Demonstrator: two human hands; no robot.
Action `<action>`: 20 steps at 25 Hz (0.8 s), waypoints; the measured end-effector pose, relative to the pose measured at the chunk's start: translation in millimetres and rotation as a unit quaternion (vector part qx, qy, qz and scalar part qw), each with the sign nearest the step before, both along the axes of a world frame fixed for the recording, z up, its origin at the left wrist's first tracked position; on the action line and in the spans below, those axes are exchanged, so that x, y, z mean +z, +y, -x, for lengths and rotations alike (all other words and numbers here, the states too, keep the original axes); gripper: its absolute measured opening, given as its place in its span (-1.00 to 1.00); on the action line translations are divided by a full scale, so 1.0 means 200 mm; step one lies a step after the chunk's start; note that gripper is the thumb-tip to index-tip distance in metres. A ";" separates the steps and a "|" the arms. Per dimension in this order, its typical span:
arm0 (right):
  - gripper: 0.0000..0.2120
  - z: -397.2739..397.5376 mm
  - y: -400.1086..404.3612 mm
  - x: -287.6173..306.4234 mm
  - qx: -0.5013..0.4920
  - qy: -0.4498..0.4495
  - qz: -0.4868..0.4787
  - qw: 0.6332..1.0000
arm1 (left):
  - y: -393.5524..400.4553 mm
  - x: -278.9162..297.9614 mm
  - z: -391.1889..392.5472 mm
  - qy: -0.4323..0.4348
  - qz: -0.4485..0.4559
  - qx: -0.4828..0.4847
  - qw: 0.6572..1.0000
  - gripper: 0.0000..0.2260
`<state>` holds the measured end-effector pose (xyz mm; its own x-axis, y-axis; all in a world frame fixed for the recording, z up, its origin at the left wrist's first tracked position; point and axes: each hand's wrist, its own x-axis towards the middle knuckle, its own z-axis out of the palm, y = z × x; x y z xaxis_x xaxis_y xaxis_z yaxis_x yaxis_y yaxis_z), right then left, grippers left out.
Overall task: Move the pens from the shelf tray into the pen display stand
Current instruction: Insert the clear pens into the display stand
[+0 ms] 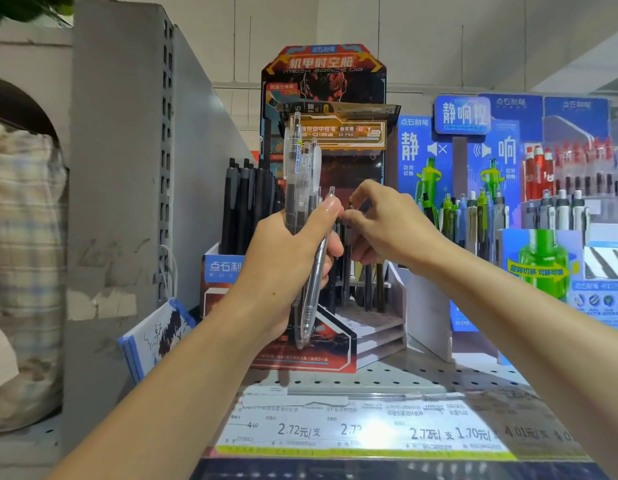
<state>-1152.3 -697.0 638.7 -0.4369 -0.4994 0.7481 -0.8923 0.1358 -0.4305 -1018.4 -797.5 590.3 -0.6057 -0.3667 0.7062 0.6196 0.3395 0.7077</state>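
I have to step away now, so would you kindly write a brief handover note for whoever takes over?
Left hand grips a bundle of clear pens, held upright in front of the pen display stand.
Right hand pinches the top of a dark pen standing in the stand's tiers.
Done: a few dark pens stand in the stand.
Left: slot in the bundle.

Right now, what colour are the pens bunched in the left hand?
Clear, see-through plastic pens, held in the left hand; head view.
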 end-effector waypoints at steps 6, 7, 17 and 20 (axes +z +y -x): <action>-0.88 0.00 0.01 0.00 0.008 0.000 -0.015 1.000 | 0.00 -0.01 0.00 0.001 0.010 0.000 1.000 -0.64; -0.89 0.00 0.01 0.00 0.013 -0.005 -0.015 1.000 | 0.00 -0.01 0.00 0.003 0.010 -0.001 1.000 -0.64; -0.96 -0.01 0.02 -0.03 0.034 -0.029 -0.052 0.998 | 0.01 -0.02 -0.01 0.005 0.016 0.004 1.000 -0.61; -0.91 -0.03 0.02 -0.04 0.020 -0.040 -0.082 0.996 | 0.02 -0.02 -0.01 0.006 0.019 0.012 1.000 -0.63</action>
